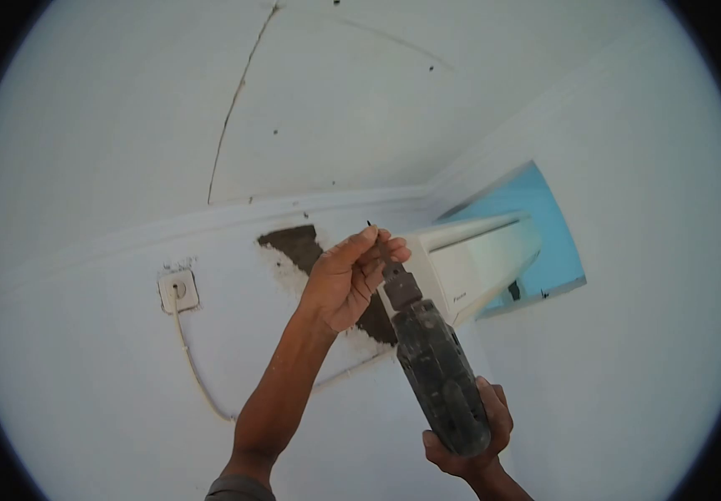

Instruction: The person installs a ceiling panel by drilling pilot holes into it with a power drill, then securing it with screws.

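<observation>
A dark, dusty power drill (440,376) points up toward the ceiling. My right hand (482,430) is wrapped round its lower end, with the thumb on one side and the fingers on the other. Near the chuck (402,288), my left hand (350,280) pinches something thin at the front of the drill, with a small dark tip (370,224) showing above the fingertips. Most of that thin piece is hidden by the fingers.
A white air conditioner (477,267) hangs beside a light blue wall patch (557,242). Rough dark patches (294,244) mark the wall behind my left hand. A socket (178,292) with a plugged-in cable (193,367) is at left. The ceiling (335,108) has a crack and small holes.
</observation>
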A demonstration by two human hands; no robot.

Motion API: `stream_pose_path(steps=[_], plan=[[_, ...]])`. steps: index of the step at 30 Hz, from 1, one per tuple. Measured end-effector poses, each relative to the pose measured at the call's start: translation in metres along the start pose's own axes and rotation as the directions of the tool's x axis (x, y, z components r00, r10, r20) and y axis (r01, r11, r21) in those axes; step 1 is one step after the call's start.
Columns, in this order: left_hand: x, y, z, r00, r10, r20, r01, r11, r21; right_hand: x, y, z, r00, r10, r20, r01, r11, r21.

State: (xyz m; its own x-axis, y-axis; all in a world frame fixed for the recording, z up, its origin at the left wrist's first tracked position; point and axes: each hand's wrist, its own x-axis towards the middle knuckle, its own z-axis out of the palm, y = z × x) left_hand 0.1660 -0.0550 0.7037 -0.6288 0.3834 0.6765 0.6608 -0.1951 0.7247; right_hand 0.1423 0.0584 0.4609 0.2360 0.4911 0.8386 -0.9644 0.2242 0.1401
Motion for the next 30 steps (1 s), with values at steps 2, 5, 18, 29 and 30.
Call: stream_pose_path(steps=[2,5,18,29,30], plan=[[0.012,0.020,0.013,0.998,0.057,0.024,-0.059,0.996,0.060,0.022,0.003,0.009,0.998,-0.049,-0.043,0.049,0.999,0.003],[0.027,0.051,0.037,0.987,0.160,0.007,-0.158,0.970,0.186,0.053,0.007,0.024,0.994,-0.108,-0.025,0.109,0.994,0.022],[0.093,0.153,0.070,0.832,0.497,0.249,-0.473,0.399,0.786,0.159,0.022,0.062,0.944,-0.245,-0.223,0.269,0.960,0.081],[0.103,0.152,0.077,0.799,0.580,0.162,-0.469,0.431,0.771,0.175,0.029,0.071,0.948,-0.230,-0.222,0.256,0.961,0.099],[0.103,0.154,0.079,0.795,0.588,0.152,-0.465,0.428,0.775,0.176,0.030,0.071,0.945,-0.232,-0.228,0.260,0.961,0.097]])
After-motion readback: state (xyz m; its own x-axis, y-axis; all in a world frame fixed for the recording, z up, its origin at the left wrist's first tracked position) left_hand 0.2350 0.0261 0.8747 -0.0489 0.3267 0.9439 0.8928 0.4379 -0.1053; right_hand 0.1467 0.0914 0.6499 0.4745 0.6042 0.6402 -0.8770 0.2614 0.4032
